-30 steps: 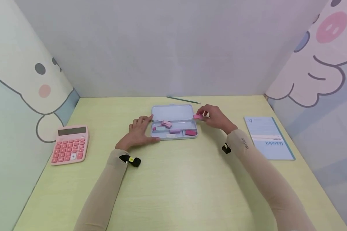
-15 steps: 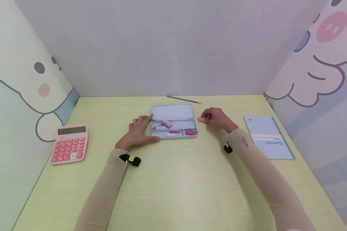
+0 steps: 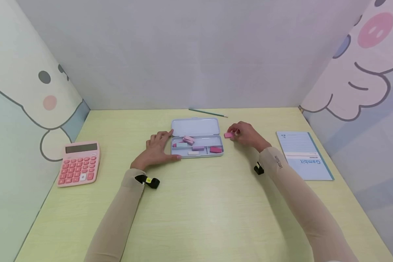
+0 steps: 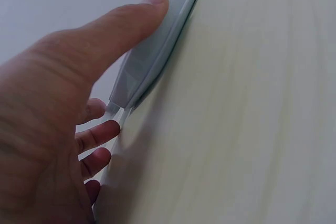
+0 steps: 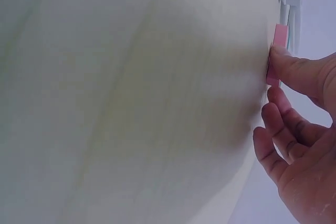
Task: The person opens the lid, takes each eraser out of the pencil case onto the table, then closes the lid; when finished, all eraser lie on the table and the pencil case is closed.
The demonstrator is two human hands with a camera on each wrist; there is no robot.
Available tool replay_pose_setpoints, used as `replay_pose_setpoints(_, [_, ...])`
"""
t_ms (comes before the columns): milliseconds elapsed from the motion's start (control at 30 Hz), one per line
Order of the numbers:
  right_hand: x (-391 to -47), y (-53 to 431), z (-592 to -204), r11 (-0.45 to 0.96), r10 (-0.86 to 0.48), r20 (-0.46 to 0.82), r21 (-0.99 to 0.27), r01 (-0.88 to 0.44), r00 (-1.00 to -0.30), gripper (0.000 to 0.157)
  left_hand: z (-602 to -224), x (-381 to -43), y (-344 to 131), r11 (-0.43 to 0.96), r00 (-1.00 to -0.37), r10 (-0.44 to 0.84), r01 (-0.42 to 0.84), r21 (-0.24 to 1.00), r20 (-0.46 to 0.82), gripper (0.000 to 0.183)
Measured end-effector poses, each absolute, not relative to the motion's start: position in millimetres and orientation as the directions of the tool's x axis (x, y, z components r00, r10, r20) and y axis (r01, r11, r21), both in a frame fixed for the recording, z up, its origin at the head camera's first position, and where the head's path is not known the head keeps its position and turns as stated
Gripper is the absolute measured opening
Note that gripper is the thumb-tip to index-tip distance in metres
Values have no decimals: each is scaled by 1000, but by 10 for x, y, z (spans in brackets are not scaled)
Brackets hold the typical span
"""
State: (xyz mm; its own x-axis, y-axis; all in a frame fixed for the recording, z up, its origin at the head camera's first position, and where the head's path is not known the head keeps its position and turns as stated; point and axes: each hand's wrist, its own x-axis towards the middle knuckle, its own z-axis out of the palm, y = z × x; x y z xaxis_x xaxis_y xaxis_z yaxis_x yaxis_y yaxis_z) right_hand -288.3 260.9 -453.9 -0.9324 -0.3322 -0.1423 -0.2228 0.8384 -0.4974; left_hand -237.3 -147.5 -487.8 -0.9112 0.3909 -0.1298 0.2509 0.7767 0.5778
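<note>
A pale lavender pencil case lies on the table with its lid swung back. Along its left end my left hand is spread, the straight thumb against the near side and the index fingertip by the hinge. Just right of the case, my right hand pinches a pink eraser between thumb and fingers, low over the table; the right wrist view shows the pink eraser under the thumb. Inside the case are light pink pieces, a purple block, a white one and a dark pink eraser.
Behind the case lies a green pencil. A pink calculator sits at the table's left, and a blue and white notebook at the right. Walls close off the back and both sides.
My right hand has carried the pink eraser from the lid's right corner slightly right and toward me, then stayed nearly still. My left hand has kept its place on the case.
</note>
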Motion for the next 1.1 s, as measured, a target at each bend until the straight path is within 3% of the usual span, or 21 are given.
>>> replay_pose_setpoints(133, [-2810, 2587, -4491, 824, -357, -81, -497, -272, -931, 33, -4871, -2376, -1474, 777, -912, 389, 247, 579, -133, 120])
replay_pose_setpoints(333, [-2640, 2448, -4362, 771, -410, 17, -528, -356, -912, 25, -4866, -2379, -1477, 776, -909, 392, 246, 581, -138, 121])
replay_pose_setpoints(667, [-2429, 2206, -4340, 740, -474, -2, -543, -397, -881, 28, -4870, -2389, -1479, 782, -910, 389, 245, 574, -141, 119])
replay_pose_setpoints(1100, [-2356, 1820, -4456, 689, -525, 4, -585, -428, -851, 19, -4888, -2399, -1478, 781, -911, 392, 257, 570, -126, 120])
